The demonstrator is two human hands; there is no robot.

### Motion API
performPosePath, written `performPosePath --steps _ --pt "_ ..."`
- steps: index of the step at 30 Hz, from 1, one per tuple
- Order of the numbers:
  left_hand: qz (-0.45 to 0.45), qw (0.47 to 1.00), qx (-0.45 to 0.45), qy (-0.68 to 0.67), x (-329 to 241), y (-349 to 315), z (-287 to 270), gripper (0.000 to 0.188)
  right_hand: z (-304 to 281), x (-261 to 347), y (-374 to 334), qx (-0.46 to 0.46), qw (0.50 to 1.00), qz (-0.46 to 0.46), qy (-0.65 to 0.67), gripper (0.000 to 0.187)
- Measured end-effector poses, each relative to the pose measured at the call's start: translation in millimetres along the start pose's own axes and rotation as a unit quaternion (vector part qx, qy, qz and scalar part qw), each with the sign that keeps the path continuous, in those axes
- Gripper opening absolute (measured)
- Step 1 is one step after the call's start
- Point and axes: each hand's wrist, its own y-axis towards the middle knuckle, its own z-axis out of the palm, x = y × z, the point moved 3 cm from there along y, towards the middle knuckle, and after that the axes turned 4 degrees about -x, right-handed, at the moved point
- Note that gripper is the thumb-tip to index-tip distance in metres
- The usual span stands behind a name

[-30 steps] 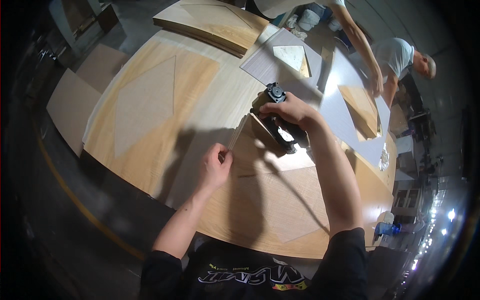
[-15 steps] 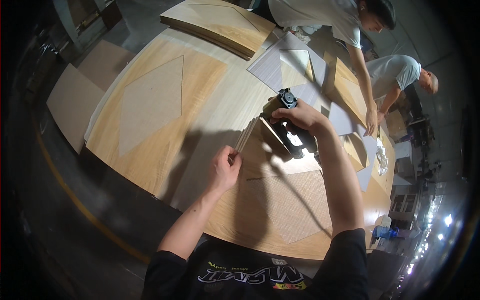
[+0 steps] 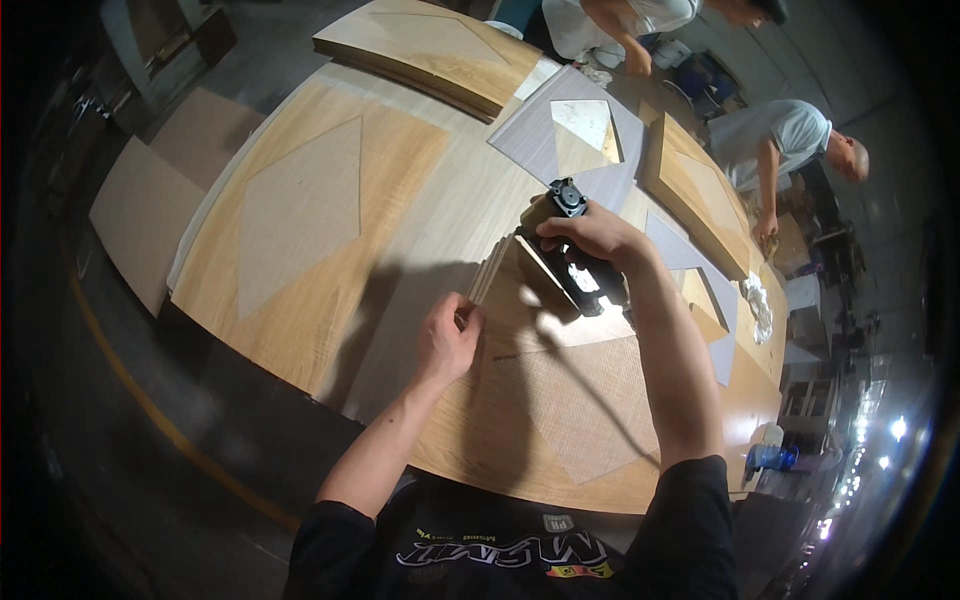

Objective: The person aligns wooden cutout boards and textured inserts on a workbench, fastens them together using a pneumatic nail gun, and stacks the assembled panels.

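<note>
My left hand (image 3: 449,338) pinches the near end of a few thin wooden strips (image 3: 488,272), held on edge and close together. My right hand (image 3: 592,234) is closed round the grip of a black nail gun (image 3: 568,197) with a round cap. Its long lower part (image 3: 597,303) slants toward me, and a bright light shines beside it. The tool's nose is hidden by my fingers and the strips. Below both hands is a wood-grain board (image 3: 440,448) with a woven-textured diamond (image 3: 590,410) on it; shadows of the hands fall across it.
At the left, a wood-grain board (image 3: 400,160) carries a plain diamond panel (image 3: 302,215). A stack of boards (image 3: 420,55) stands at the far edge. Grey panels with cut-outs (image 3: 530,135) and a thick board (image 3: 690,170) lie right. Two co-workers (image 3: 775,135) bend over the far side.
One co-worker has drawn an arm back from the boards at the right and shifted away. The thick board there lies differently. My hands and the nail gun stay nearly in place.
</note>
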Motion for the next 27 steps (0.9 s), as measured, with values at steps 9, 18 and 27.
performPosePath --steps 9,18,27 --pt "0.018 1.000 0.000 0.003 -4 0 -4 0.014 -1 -5 3 -0.002 1.000 -0.001 -0.006 0.026" --pt "0.026 1.000 0.000 0.003 3 3 8 0.019 -3 -8 -28 -0.040 0.994 -0.089 -0.056 0.059" --pt "0.003 0.995 0.068 0.077 -5 45 23 0.025 -45 -104 -226 -0.142 0.990 0.017 0.008 0.070"
